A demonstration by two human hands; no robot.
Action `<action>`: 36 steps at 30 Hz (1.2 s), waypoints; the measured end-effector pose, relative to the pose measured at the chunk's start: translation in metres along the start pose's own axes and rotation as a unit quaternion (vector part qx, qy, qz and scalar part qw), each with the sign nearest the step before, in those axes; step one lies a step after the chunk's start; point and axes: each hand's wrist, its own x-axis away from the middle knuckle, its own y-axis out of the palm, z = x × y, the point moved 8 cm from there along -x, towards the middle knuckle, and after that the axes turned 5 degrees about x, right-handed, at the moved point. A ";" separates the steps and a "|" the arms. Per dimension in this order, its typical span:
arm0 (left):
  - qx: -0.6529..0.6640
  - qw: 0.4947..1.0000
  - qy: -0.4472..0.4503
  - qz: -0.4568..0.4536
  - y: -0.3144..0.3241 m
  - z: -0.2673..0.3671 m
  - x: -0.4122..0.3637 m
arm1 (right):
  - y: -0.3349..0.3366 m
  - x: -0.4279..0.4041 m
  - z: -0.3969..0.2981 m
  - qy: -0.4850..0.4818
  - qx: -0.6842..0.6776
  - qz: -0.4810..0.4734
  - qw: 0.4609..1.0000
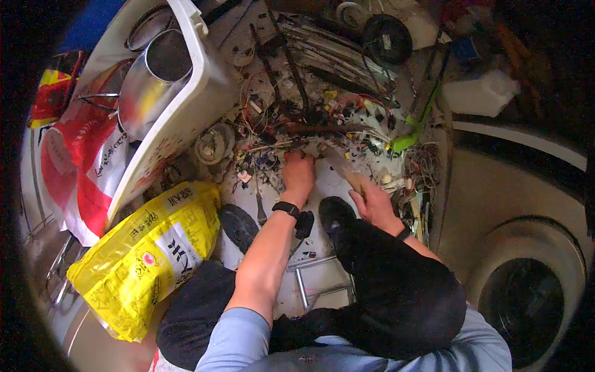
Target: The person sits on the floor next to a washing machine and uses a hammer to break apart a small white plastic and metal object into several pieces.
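Observation:
My left hand (298,174) is lowered to the littered floor, its fingers curled down on something small and dark that they mostly hide. In my right hand (374,204) is the light handle of a tool with a broad, blurred blade (337,162); it looks like a cleaver or a hammer, and I cannot tell which. The blade's tip points up and left, close to the left hand's fingers. Around both hands lie scraps of wire, plastic and dark metal bits. A dark-handled screwdriver (260,207) lies left of my left forearm.
A yellow woven sack (153,260) and a large white plastic tub wall (153,139) stand at the left, with a metal pot (151,83) in the tub. Long metal strips (334,49), a tangle of wires (420,165) and a green plastic piece (409,139) lie beyond and to the right.

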 end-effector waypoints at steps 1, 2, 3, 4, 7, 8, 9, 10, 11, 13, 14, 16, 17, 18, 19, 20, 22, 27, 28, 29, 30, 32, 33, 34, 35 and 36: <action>0.007 1.000 0.007 0.003 0.004 0.007 -0.003 | 0.002 0.005 0.013 0.001 0.009 0.005 1.000; 0.008 0.999 0.027 0.025 0.005 0.017 -0.005 | 0.012 0.009 0.033 0.043 0.054 -0.039 0.997; -0.002 0.998 0.038 0.044 0.002 0.013 -0.001 | 0.023 0.008 0.035 0.081 0.086 -0.088 0.989; -0.005 0.998 0.037 0.045 0.004 0.010 -0.001 | 0.020 0.002 0.035 0.068 0.104 -0.078 0.989; -0.006 0.999 0.017 0.045 0.004 -0.009 0.000 | 0.005 -0.015 0.011 0.075 0.056 -0.069 0.993; -0.003 0.999 0.019 0.030 0.006 -0.006 -0.001 | -0.008 -0.017 0.001 0.059 0.027 -0.042 0.997; -0.004 1.000 0.020 0.015 0.008 -0.009 0.001 | -0.009 -0.015 -0.005 0.058 0.025 -0.044 0.997; -0.006 1.000 0.016 0.015 0.006 -0.012 0.003 | -0.010 -0.014 -0.015 0.033 0.000 -0.037 0.999; -0.006 1.000 0.010 0.018 0.004 -0.018 0.005 | -0.009 -0.013 -0.025 0.008 -0.027 -0.030 0.999; 0.016 0.999 0.021 0.022 0.010 0.005 -0.001 | 0.009 0.006 0.019 0.051 0.048 -0.088 0.994; 0.021 0.999 0.029 0.016 0.012 0.013 -0.006 | 0.021 0.010 0.043 0.087 0.108 -0.147 0.979; 0.016 1.000 0.025 0.004 0.011 0.008 -0.001 | 0.022 0.007 0.039 0.080 0.108 -0.140 0.981; 0.028 0.999 0.000 -0.019 0.015 0.003 -0.002 | 0.021 0.006 0.037 0.075 0.111 -0.132 0.982; 0.035 0.998 -0.029 -0.038 0.015 -0.009 -0.003 | 0.021 0.002 0.027 0.074 0.080 -0.137 0.985; 0.030 0.998 -0.036 -0.036 0.013 -0.016 -0.001 | 0.021 0.001 0.017 0.067 0.075 -0.140 0.985; 0.013 1.000 -0.023 -0.008 0.006 -0.021 0.001 | 0.014 -0.002 0.003 0.051 0.039 -0.098 0.993; 0.005 1.000 -0.004 0.012 0.002 -0.013 0.003 | -0.008 -0.003 -0.020 0.009 0.008 -0.009 1.000; 0.015 1.000 -0.012 0.009 0.003 0.009 -0.001 | 0.031 0.005 0.029 0.048 0.107 -0.137 0.984; 0.012 1.000 -0.014 0.009 0.003 0.005 -0.001 | 0.031 0.004 0.030 0.082 0.094 -0.148 0.981; 0.016 1.000 -0.014 0.003 0.004 0.002 -0.001 | 0.029 0.004 0.031 0.117 0.083 -0.158 0.977; 0.014 1.000 -0.017 0.001 0.002 -0.007 -0.002 | 0.024 -0.001 0.015 0.105 0.052 -0.131 0.984; 0.016 0.999 -0.029 -0.017 -0.002 -0.016 0.000 | 0.008 -0.007 -0.010 0.094 0.030 -0.101 0.990; 0.028 0.999 -0.029 -0.035 0.003 -0.013 -0.001 | -0.006 -0.006 -0.016 0.092 0.018 -0.062 0.994; 0.030 0.999 -0.027 -0.036 0.005 -0.011 -0.001 | -0.010 -0.008 -0.019 0.068 0.007 -0.042 0.997; 0.025 1.000 -0.010 -0.004 0.000 -0.007 0.000 | 0.001 -0.004 -0.007 0.070 0.009 -0.041 0.997; 0.027 0.999 0.014 0.030 0.000 0.007 -0.006 | 0.022 0.004 0.022 0.096 0.076 -0.108 0.987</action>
